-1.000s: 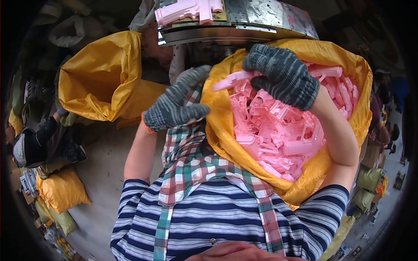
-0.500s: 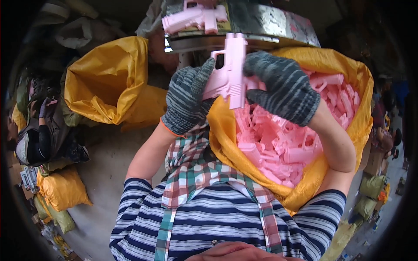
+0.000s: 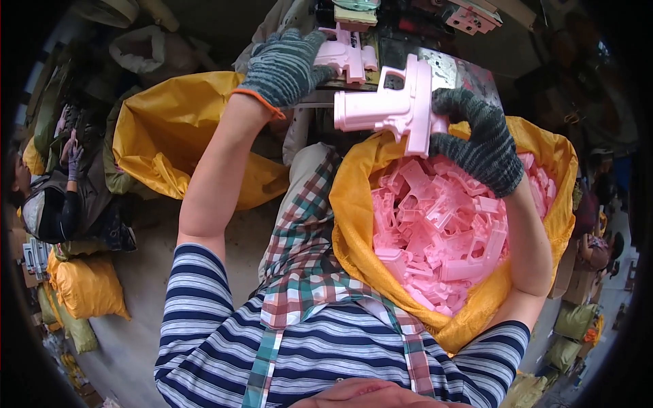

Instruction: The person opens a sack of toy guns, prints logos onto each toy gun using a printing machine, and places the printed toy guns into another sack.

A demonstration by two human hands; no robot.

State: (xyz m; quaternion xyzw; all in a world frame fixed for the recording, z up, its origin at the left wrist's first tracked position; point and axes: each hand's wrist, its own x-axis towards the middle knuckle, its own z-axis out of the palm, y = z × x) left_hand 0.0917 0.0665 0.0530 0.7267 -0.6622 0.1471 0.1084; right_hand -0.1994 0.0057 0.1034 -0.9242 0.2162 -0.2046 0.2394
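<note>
So the main thing here is a pink pistol-shaped piece (image 3: pixel 420 102), up in the air over the far rim of the yellow bag (image 3: pixel 350 197); its long part runs up and down the view and its grip sticks out to the left; the right hand (image 3: pixel 479 139), in a grey-black striped knit glove, has thumb and fingers pinched on its right side. The left hand (image 3: pixel 286 71), same kind of glove but with an orange cuff, is at a second pink piece (image 3: pixel 354 58) on the metal bench (image 3: pixel 469 71); fingers above, thumb below, covering its left end; can't tell if they're really squeezing it. The yellow bag is heaped with loose pink pieces (image 3: pixel 435 231), all jumbled; to the left there's another yellow bag (image 3: pixel 170 122) with its mouth gaping. The wearer has a checked apron (image 3: pixel 313 292) over a striped shirt (image 3: pixel 224 326); further out on the left is a co-worker (image 3: pixel 54 204) in a dark sleeve and a purplish glove, with a stuffed orange sack (image 3: pixel 92 289) nearby; way off right, some green sacks (image 3: pixel 575 319) on the floor.
</note>
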